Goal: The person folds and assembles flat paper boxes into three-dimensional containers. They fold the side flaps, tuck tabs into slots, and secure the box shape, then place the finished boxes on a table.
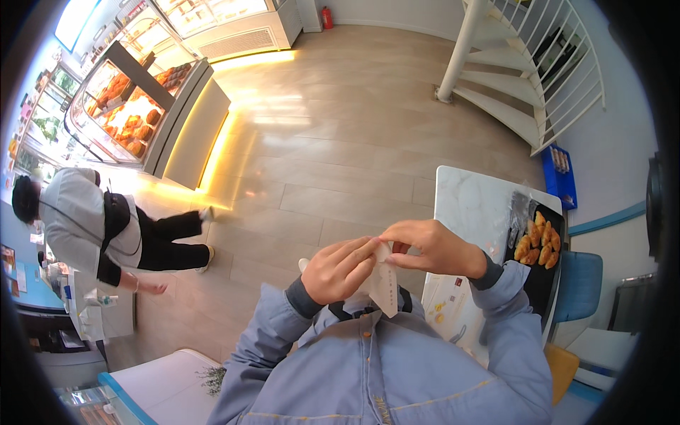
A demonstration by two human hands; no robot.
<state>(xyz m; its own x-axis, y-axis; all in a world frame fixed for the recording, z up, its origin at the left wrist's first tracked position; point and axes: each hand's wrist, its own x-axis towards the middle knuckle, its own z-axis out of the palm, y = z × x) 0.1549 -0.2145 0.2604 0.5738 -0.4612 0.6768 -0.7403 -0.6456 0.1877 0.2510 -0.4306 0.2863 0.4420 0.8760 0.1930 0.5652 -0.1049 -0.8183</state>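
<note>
My left hand (338,270) and my right hand (434,248) meet in front of my chest. Between them is a pale paper wrapper or small paper bag (387,291) that bears printed writing. The fingertips of both hands pinch its upper edge, and its pointed lower end hangs down over my jacket. Whether anything lies inside the paper is hidden. A small white rounded end (303,264) of something unclear sticks out left of my left hand.
At right stands a marble-topped table (462,194) with clear plastic (516,212), a printed sheet (446,305) and a black tray (542,287) of golden pastries (537,241). Beyond are a blue chair (578,287), blue crate (567,183), and spiral stairs (499,79). At left, a person (90,223) bends near a lit bakery case (196,125).
</note>
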